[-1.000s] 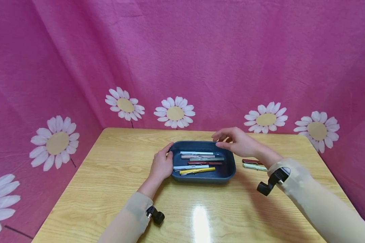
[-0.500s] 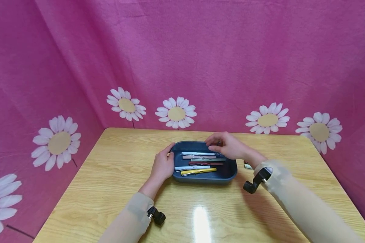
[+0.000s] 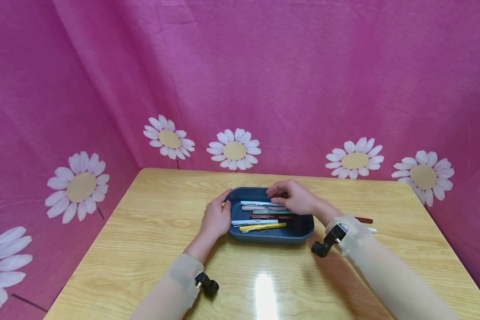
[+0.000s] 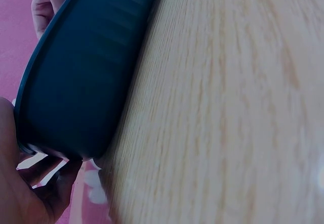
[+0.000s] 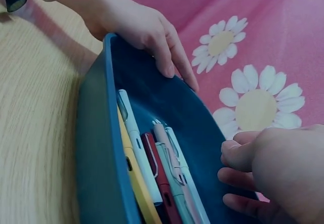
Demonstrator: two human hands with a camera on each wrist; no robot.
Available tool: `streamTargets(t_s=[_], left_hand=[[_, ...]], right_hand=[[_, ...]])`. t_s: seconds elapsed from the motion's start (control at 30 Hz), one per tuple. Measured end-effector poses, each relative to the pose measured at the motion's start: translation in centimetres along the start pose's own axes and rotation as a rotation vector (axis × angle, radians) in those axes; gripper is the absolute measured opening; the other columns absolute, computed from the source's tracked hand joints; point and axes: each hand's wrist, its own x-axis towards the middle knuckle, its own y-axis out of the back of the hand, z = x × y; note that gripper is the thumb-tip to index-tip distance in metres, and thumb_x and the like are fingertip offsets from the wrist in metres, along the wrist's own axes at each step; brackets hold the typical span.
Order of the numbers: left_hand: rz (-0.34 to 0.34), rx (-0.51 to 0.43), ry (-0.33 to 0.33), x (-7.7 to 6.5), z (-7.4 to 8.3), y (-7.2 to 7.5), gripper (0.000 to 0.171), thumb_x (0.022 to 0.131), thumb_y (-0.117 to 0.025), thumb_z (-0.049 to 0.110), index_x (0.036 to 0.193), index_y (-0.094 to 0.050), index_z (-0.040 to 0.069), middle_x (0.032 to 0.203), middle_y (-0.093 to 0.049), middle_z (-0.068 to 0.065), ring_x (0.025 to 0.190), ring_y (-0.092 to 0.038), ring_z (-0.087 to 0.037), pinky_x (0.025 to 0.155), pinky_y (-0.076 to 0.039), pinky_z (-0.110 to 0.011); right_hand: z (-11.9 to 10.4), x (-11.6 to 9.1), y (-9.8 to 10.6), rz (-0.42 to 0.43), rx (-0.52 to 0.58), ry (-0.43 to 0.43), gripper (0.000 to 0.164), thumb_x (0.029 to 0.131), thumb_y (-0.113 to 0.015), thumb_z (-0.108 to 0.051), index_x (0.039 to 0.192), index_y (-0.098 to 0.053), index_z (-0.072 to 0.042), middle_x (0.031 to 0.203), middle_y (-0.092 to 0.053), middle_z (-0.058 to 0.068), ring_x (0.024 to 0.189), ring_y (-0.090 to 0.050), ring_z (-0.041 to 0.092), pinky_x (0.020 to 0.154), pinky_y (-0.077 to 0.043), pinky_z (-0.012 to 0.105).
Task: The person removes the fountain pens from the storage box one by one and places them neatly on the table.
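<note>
A dark blue open box (image 3: pixel 272 239) stands on the table, with several pens lying in it. My left hand (image 3: pixel 215 217) grips its left end, thumb over the rim and fingers outside the wall. Over the box's back right part hovers my right hand (image 3: pixel 294 198), fingers loosely bent and no pen seen between them. Below it lie a pale blue pen (image 5: pixel 188 178), a pink pen (image 5: pixel 167 143) and a green pen (image 5: pixel 172 173). A dark red pen (image 3: pixel 264 217), a light blue pen (image 3: pixel 248 222) and a yellow pen (image 3: pixel 264 227) lie nearer the front.
To the right on the wooden table (image 3: pixel 144 249), another dark red pen (image 3: pixel 364 220) and a pale green pen (image 3: pixel 372 230) show partly behind my right forearm. A pink curtain with daisies (image 3: pixel 240 89) hangs behind the table.
My right hand has moved left and down, from the box's back right corner to over the pens. The left hand keeps its grip, and the box stays in place.
</note>
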Motion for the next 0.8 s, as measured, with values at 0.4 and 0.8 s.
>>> streamTargets(t_s=[0.4,0.8], left_hand=[[0.015,0.01,-0.019,0.1,-0.1,-0.1,0.045,0.112,-0.047,0.016,0.156,-0.056,0.015,0.152,-0.058,-0.016,0.141,-0.052,-0.034,0.115,-0.042,-0.055],[0.005,0.004,0.008,0.1,-0.3,-0.2,0.046,0.113,-0.046,0.018,0.158,-0.053,0.016,0.155,-0.055,-0.015,0.143,-0.05,-0.036,0.115,-0.041,-0.058]], right_hand=[[0.3,-0.1,-1.7,-0.035,0.003,-0.04,0.024,0.101,-0.069,-0.002,0.124,-0.072,0.004,0.115,-0.075,0.013,0.101,-0.068,0.021,0.089,-0.056,0.04],[0.5,0.4,-2.2,-0.037,-0.075,-0.043,0.026,0.101,-0.068,-0.002,0.126,-0.072,0.004,0.121,-0.074,0.014,0.114,-0.067,0.028,0.101,-0.053,0.052]])
